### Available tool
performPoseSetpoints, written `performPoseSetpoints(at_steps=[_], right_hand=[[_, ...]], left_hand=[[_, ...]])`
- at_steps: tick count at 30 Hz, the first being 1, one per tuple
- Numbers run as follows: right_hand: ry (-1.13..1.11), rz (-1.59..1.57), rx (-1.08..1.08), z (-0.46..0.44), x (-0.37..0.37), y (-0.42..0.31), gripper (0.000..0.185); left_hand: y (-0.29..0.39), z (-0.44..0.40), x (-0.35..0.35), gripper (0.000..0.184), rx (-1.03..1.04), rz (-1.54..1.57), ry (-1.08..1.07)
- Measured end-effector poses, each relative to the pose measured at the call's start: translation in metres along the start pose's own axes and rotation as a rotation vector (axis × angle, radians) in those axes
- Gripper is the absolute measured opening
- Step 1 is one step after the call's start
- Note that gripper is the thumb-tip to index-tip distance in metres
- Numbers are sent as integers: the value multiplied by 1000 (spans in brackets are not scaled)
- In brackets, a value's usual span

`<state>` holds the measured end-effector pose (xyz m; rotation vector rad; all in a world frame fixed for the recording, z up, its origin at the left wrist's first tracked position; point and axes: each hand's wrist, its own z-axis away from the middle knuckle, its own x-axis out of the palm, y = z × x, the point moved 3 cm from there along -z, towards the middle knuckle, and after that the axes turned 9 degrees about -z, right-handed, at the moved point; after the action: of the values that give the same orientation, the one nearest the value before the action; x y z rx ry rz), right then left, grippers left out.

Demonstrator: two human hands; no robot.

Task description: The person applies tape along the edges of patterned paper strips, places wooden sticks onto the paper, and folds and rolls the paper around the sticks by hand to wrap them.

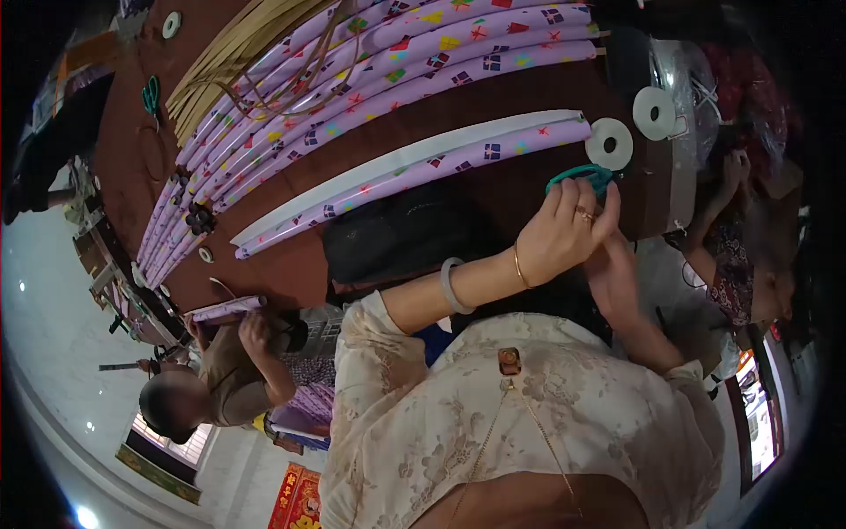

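Observation:
My left hand (566,226), with a ring, a gold bracelet and a pale bangle on its arm, is closed, its fingertips drawn together in front of the table edge. Just below and against it is my right hand (612,278), closed too and partly covered by the left. Whatever the fingers pinch is hidden. Teal-handled scissors (557,183) show right behind my left fingers. Beyond them are a white tape roll (609,145) and a second tape roll (655,113). A partly rolled sheet of purple gift-print paper (423,173) lies to the left on the brown table.
Several purple paper-wrapped rolls (397,84) and a bundle of tan strips (225,66) lie farther back. A black bag (401,231) sits at the near edge. More teal scissors (152,95) lie far left. A co-worker (242,361) handles a purple roll at left; another person (740,229) is at right.

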<state>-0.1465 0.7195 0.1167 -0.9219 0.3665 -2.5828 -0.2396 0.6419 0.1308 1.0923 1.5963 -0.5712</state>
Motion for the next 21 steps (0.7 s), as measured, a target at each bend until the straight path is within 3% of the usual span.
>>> performPoseSetpoints(at_steps=[2,4,7,8,9,11,12,13,16,17,19,20,21], right_hand=[[81,-61,15,3,4,-3,40],[1,-490,105,-5,-21,9,40],[94,-410,140,-2,-28,15,34],[256,-314,97,1,-29,13,33],[263,-313,90,2,-34,11,33],[138,-174,-44,-1,-49,7,33],[104,-95,-150,-4,-46,-1,44],[107,-94,-153,-1,-43,-7,44],[231,324,-435,10,-25,-35,51],[236,321,-441,12,-25,-39,51],[89,490,-726,16,-19,-54,51],[59,433,-758,17,-21,-63,50],[65,426,-761,15,-29,-68,50]], left_hand=[[9,-1,1,39,66,-41,-10],[19,1,10,41,207,-160,-155],[31,0,9,42,206,-145,-147],[34,0,8,42,207,-135,-143],[35,-1,5,41,135,7,-116],[32,-4,2,40,73,154,-89],[29,-5,0,40,59,308,-49],[27,-6,-2,40,42,460,-7],[27,-2,-5,35,149,524,137],[28,-2,-6,35,155,528,138],[28,-7,-8,35,170,786,132],[33,-12,-2,35,176,786,130],[36,-16,1,33,61,872,423]])
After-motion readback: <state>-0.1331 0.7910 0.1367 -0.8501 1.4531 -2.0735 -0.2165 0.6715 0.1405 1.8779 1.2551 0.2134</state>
